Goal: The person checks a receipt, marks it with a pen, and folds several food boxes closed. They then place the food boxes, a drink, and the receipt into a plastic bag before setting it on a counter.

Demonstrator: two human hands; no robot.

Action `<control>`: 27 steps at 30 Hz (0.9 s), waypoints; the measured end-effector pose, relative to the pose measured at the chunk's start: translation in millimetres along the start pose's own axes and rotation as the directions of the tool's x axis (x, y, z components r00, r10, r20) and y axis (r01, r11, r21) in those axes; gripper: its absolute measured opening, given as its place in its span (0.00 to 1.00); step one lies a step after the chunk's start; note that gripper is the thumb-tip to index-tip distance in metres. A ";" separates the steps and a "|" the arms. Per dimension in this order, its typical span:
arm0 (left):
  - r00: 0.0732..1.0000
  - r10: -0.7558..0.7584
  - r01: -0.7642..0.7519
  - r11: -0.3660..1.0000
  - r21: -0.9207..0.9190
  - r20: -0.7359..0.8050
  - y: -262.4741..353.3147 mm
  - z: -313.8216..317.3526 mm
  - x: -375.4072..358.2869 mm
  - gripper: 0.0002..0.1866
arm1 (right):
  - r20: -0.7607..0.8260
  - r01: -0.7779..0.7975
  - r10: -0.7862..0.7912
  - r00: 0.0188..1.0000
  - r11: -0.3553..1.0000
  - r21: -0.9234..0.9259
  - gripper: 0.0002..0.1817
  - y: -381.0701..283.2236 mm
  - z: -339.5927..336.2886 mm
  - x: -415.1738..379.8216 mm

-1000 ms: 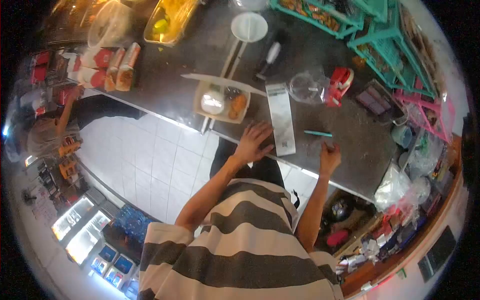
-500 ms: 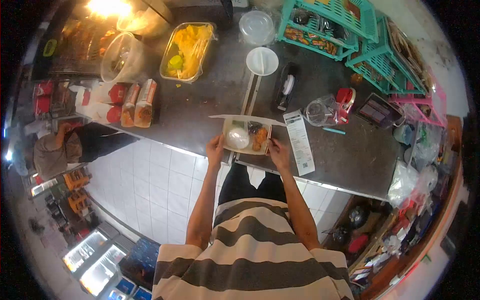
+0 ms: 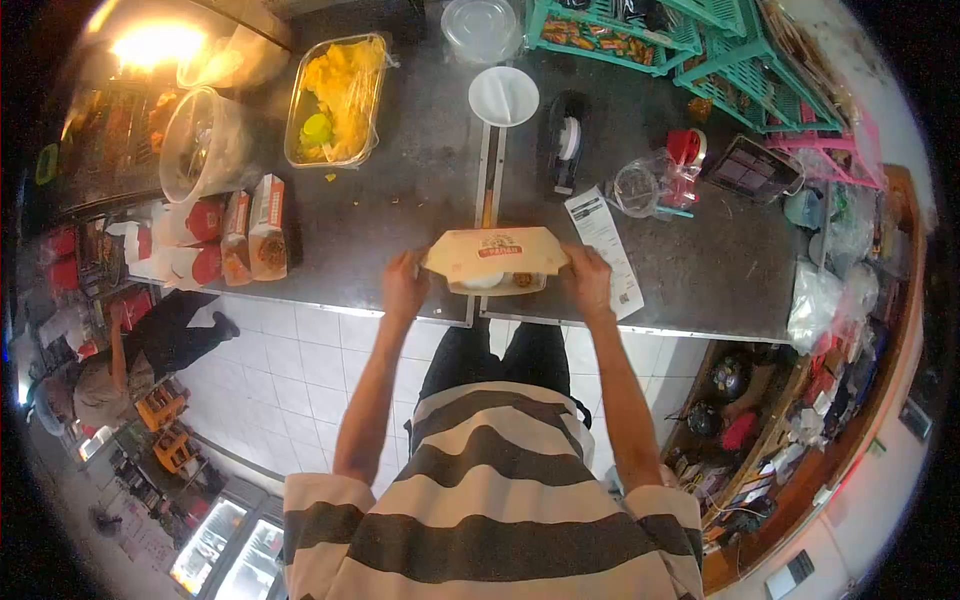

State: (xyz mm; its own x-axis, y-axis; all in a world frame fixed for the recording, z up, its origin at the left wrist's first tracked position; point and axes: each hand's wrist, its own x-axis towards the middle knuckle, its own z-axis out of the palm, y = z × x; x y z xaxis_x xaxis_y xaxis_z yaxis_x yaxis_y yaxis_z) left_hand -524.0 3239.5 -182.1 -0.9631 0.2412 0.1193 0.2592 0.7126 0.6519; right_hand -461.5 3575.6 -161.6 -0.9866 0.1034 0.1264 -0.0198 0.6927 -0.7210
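A cardboard food box (image 3: pixel 495 255) with red print on its lid is at the counter's front edge. The lid is partly folded down, and a white item and some brown food show below it. My left hand (image 3: pixel 405 285) grips the lid's left corner, fingers closed. My right hand (image 3: pixel 588 280) pinches its right corner. A printed paper slip (image 3: pixel 608 250) lies just right of the box, partly behind my right hand.
On the counter (image 3: pixel 400 200) are a tray of yellow food (image 3: pixel 340 100), a white divided dish (image 3: pixel 503 97), a black stapler-like object (image 3: pixel 568 145), a tablet (image 3: pixel 750 168) and green baskets (image 3: pixel 760 90). Packed boxes (image 3: pixel 268 230) stand left. Another person (image 3: pixel 110 375) is at far left.
The box lid has come down over the food, its printed side now showing. Both hands have moved to the lid's corners and are farther apart. The view has shifted slightly.
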 end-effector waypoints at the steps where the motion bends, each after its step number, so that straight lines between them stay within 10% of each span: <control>1: 1.000 -0.003 0.003 1.000 -0.001 0.003 2.9 11.3 -10.9 0.13 | -0.040 -0.068 0.069 0.997 0.997 0.031 0.15 2.4 14.8 -14.9; 4: 0.881 -0.473 0.418 0.794 -0.441 -0.018 12.9 47.0 -27.8 0.11 | -0.206 -0.240 0.265 0.942 0.961 0.137 0.14 -5.5 53.5 -31.9; 7: 0.766 -0.642 0.498 0.597 -0.629 -0.002 39.6 45.3 -22.8 0.10 | -0.239 -0.327 0.384 0.892 0.913 0.246 0.14 -11.3 52.0 -35.6; 20: 0.882 -0.460 0.449 0.750 -0.486 0.106 39.3 38.2 -37.3 0.15 | 0.063 -0.402 0.400 0.914 0.881 0.250 0.15 -2.9 33.6 -42.0; 24: 0.828 -0.479 0.542 0.554 -0.632 0.290 29.1 34.8 -38.1 0.22 | 0.060 -0.429 0.432 0.900 0.853 0.298 0.14 22.6 44.1 -44.2; 27: 0.770 -0.509 0.617 0.444 -0.650 0.384 16.2 33.8 -35.7 0.24 | 0.275 -0.668 0.625 0.730 0.571 0.478 0.18 -8.8 23.5 -17.2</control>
State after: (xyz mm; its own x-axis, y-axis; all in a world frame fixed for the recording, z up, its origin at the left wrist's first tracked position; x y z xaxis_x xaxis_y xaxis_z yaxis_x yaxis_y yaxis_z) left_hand -483.0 3264.7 -201.1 -0.8463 0.0757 -0.5273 -0.5261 0.0367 0.8497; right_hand -448.2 3551.0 -173.4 -0.7776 0.3124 -0.5457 0.5704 -0.0146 -0.8212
